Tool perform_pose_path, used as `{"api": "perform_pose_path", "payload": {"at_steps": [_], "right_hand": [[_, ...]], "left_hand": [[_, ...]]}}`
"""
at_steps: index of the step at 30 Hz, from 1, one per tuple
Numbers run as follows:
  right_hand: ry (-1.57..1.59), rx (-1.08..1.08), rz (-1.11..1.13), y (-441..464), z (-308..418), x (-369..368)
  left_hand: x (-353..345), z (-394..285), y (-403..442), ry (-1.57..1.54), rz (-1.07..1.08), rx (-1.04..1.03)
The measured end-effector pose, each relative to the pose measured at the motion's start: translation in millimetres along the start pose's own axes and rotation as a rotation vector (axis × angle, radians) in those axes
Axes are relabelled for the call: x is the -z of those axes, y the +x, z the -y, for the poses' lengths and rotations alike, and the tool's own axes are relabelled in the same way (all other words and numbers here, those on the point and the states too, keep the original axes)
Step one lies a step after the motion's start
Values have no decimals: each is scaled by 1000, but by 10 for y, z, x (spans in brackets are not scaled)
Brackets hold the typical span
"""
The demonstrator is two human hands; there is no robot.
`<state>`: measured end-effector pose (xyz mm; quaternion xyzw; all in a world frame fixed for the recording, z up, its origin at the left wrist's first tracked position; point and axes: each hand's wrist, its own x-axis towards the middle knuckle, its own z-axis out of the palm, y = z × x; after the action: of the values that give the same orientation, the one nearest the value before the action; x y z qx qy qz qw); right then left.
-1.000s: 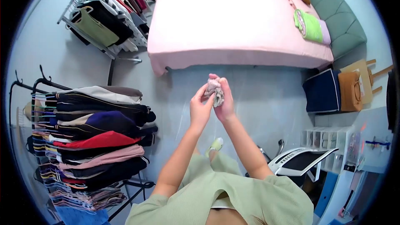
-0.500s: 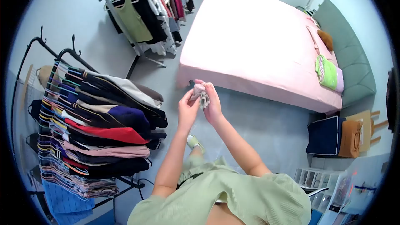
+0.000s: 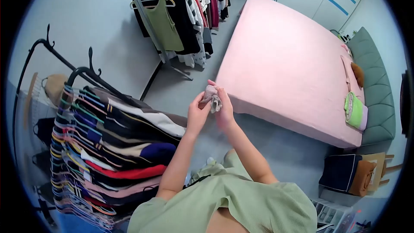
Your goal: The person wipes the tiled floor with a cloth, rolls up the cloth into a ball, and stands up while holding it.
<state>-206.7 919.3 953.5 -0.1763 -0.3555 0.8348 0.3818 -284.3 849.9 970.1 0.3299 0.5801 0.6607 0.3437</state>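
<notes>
In front of my body, at about chest height, I hold a small bunched-up cloth (image 3: 211, 92), greyish pink with a paler frilled lower end. It may be a rolled sock, but its kind is not plain. My left hand (image 3: 199, 111) pinches it from the left with bent fingers. From the right, my right hand (image 3: 225, 107) wraps round it, the thumb along its side. Behind both hands lie the grey floor and the near corner of the pink bed.
A black rack of densely hung clothes (image 3: 125, 151) stands close on my left. Ahead is another clothes rack (image 3: 172, 21). The pink-covered bed (image 3: 284, 60) fills the right side, with a folded green towel (image 3: 355, 111) on it. Bags (image 3: 340, 173) stand at the lower right.
The view has shifted, so bed and racks sit lower and farther right, and the black rack looks nearer. Both hands still grip the bunched cloth.
</notes>
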Motion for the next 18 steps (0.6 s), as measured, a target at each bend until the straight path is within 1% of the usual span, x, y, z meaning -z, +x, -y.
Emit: {"api": "perform_pose_path", "payload": {"at_steps": [4, 7, 12, 14, 16, 18], "right_hand": [[3, 9, -21, 581, -81, 10], [37, 9, 11, 1091, -80, 95], [39, 35, 14, 1939, 105, 215], [35, 10, 54, 2341, 165, 311], [39, -41, 82, 2684, 195, 346], [15, -34, 93, 2990, 196, 351]], "left_hand": [[97, 101, 569, 28, -32, 3], [96, 156, 1054, 7, -55, 3], [-18, 126, 1885, 58, -68, 25], [-12, 204, 2264, 75, -61, 51], [9, 248, 2624, 50, -69, 19], [25, 254, 2918, 33, -100, 20]]}}
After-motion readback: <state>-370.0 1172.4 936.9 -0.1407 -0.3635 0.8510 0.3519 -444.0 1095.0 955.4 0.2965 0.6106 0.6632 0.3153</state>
